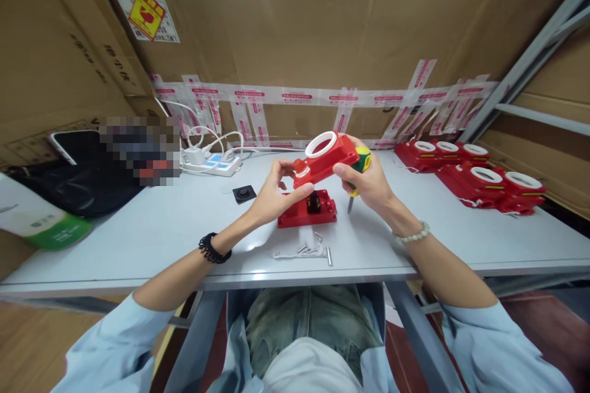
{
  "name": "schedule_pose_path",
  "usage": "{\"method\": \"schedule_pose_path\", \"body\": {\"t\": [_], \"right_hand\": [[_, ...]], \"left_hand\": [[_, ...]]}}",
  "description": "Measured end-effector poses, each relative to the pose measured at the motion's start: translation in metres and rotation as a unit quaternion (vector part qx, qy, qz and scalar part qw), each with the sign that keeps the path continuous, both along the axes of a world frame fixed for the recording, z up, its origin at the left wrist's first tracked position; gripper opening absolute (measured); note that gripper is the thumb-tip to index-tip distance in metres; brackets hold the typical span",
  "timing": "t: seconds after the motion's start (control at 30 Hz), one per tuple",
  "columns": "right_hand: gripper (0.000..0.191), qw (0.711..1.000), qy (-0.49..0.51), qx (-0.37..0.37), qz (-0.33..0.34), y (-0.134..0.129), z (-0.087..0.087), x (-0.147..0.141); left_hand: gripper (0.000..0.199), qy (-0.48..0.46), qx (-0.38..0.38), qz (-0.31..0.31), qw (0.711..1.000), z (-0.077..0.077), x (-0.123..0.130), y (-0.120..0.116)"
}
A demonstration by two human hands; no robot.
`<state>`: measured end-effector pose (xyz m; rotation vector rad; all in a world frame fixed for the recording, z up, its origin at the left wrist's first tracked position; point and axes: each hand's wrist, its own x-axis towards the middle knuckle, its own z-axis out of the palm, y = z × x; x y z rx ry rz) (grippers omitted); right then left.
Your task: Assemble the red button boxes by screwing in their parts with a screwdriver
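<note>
Between my hands, tilted above the table, is a red housing cover (pixel 340 157) with a white ring around its round opening. My left hand (pixel 274 193) grips its left end, fingers behind and thumb along the lower edge. My right hand (pixel 372 181) pinches its right end and also holds a yellow-green screwdriver (pixel 362 161), its shaft pointing down. Beneath the cover lies a red base (pixel 299 215) with a black part (pixel 314 201) in it. Several small screws (pixel 304 248), a metal pin (pixel 329 256) and a thin white piece (pixel 288 255) lie in front of the base.
A square black part (pixel 244 194) lies left of the base. White plugs and cables sit on a power strip (pixel 221 164) at the back. Several red housings with white rings (pixel 488 179) stand at the right. A green-and-white pack (pixel 55 221) is at the left edge. Cardboard (pixel 295 31) walls the back.
</note>
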<state>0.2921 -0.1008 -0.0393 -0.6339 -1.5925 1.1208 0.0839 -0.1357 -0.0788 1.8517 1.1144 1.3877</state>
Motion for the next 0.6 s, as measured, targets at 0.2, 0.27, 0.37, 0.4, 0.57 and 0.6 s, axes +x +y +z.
{"method": "schedule_pose_path", "body": {"t": [0.2,0.27,0.37,0.4,0.57,0.6], "right_hand": [[0.059,0.999,-0.003,0.013,-0.029,-0.005,0.005,-0.002],[0.055,1.0,-0.018,0.011,-0.001,-0.007,0.005,-0.003],[0.044,0.997,-0.055,0.004,0.062,-0.009,0.003,-0.005],[0.042,0.995,-0.063,0.001,0.083,-0.01,0.002,-0.006],[0.047,0.988,-0.061,-0.018,0.142,-0.012,-0.001,-0.01],[0.046,0.988,-0.065,-0.015,0.136,-0.012,-0.001,-0.01]], "left_hand": [[0.054,0.103,0.27,0.021,0.957,0.014,-0.016,0.001],[0.056,0.15,0.334,0.012,0.93,0.017,-0.019,0.001],[0.055,0.218,0.381,-0.022,0.898,0.017,-0.019,0.001],[0.055,0.226,0.388,-0.029,0.893,0.017,-0.018,0.0],[0.052,0.172,0.361,-0.032,0.916,0.013,-0.012,-0.003],[0.051,0.157,0.353,-0.035,0.922,0.012,-0.012,-0.004]]}}
